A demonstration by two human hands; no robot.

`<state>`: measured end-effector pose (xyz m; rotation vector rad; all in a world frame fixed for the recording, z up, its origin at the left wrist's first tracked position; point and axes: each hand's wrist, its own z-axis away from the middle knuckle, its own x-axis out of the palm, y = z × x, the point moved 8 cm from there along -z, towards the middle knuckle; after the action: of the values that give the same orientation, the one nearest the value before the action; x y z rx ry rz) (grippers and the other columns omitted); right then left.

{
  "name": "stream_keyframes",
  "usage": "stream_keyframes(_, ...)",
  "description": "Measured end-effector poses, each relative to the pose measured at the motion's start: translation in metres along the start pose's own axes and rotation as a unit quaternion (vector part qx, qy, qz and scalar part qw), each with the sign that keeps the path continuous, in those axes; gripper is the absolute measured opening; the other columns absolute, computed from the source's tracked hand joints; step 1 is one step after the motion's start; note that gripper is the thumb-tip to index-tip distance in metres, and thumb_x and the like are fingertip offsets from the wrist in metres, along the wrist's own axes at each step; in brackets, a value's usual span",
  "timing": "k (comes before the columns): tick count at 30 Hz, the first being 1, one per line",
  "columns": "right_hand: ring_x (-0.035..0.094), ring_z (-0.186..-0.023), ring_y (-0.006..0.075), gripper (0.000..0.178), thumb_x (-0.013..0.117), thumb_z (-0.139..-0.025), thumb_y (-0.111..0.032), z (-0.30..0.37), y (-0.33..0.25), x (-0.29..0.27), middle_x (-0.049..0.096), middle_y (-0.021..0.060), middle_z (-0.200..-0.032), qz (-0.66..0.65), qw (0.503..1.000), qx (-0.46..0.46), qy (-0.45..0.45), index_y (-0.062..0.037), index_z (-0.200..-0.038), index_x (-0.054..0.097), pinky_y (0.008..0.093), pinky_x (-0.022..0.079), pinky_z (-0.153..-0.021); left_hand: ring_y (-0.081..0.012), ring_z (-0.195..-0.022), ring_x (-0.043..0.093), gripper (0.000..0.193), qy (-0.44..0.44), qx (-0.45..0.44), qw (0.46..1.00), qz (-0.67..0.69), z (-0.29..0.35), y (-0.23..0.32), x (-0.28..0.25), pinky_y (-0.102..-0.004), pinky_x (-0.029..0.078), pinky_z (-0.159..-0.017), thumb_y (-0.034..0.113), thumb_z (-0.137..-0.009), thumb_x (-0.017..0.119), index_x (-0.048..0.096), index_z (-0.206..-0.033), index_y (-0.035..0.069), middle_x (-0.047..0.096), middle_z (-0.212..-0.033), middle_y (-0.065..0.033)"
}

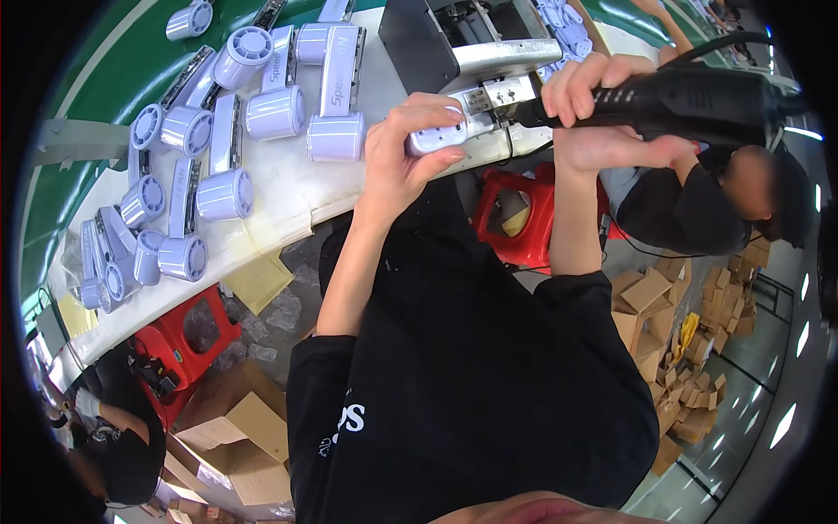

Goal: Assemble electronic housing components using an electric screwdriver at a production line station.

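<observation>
My left hand (394, 157) is closed around a small pale lavender plastic housing (435, 138), thumb below and fingers above. The housing's right end meets a small metal block (511, 91) at the front of a metal bench fixture (502, 59). My right hand (587, 109) wraps round the neck of a black corded power tool (694, 103), lying nearly level with its narrow end toward the block. Its tip is partly hidden by my fingers, and I cannot tell whether it touches the housing.
Several lavender hair-dryer-like bodies (336, 135) lie on the white tabletop (288, 196) to the left. More small lavender parts (563, 31) are heaped behind the fixture. Red stools (532, 218), cardboard boxes (236, 419) and two seated people (681, 205) are around the table.
</observation>
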<state>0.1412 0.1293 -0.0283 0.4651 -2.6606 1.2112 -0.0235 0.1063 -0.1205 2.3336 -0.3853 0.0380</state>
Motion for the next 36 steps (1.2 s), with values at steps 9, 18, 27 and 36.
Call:
stream_keyframes(9, 0.033, -0.038, 0.0115, 0.084, 0.024, -0.071, -0.087, 0.006, 0.006, 0.001, 0.036, 0.0021, -0.052, 0.070, 0.995, 0.057, 0.049, -0.0073, -0.086, 0.044, 0.0244, 0.030, -0.036, -0.0151, -0.070, 0.057, 0.036, 0.005, -0.003, 1.000, -0.001, -0.002, 0.000, -0.002, -0.0253, 0.047, -0.062, 0.034, -0.088, 0.060, 0.044, -0.104, 0.006, 0.059, -0.091, -0.0182)
stream_keyframes(18, 0.038, -0.039, 0.0119, 0.089, 0.031, -0.064, -0.091, -0.010, -0.047, 0.035, 0.041, 0.0036, -0.053, -0.067, 0.995, 0.010, -0.078, -0.0056, -0.088, 0.043, 0.0252, 0.036, -0.036, -0.0148, -0.071, 0.057, 0.036, 0.001, -0.008, 1.000, 0.012, -0.001, 0.000, 0.001, -0.0248, 0.047, -0.063, 0.034, -0.087, 0.061, 0.045, -0.104, 0.006, 0.059, -0.093, -0.0178)
stream_keyframes(27, 0.039, -0.045, 0.0097, 0.082, 0.046, -0.065, -0.085, -0.038, -0.055, 0.122, 0.042, -0.0016, -0.064, -0.116, 0.949, 0.013, -0.293, -0.0121, -0.102, 0.045, 0.0226, 0.032, -0.041, -0.0271, -0.087, 0.064, 0.036, 0.046, -0.028, 0.998, 0.026, 0.000, 0.002, -0.005, -0.0315, 0.051, -0.071, 0.019, -0.075, 0.074, 0.051, -0.098, 0.004, 0.064, -0.093, -0.0118)
stream_keyframes(36, 0.040, -0.046, 0.0089, 0.085, 0.046, -0.063, -0.086, -0.036, -0.040, 0.139, 0.043, -0.0019, -0.065, -0.113, 0.929, 0.021, -0.352, -0.0117, -0.104, 0.045, 0.0225, 0.032, -0.041, -0.0257, -0.087, 0.064, 0.036, 0.037, -0.021, 0.999, -0.014, -0.004, 0.013, -0.007, -0.0306, 0.051, -0.071, 0.016, -0.074, 0.074, 0.051, -0.098, 0.005, 0.064, -0.094, -0.0114)
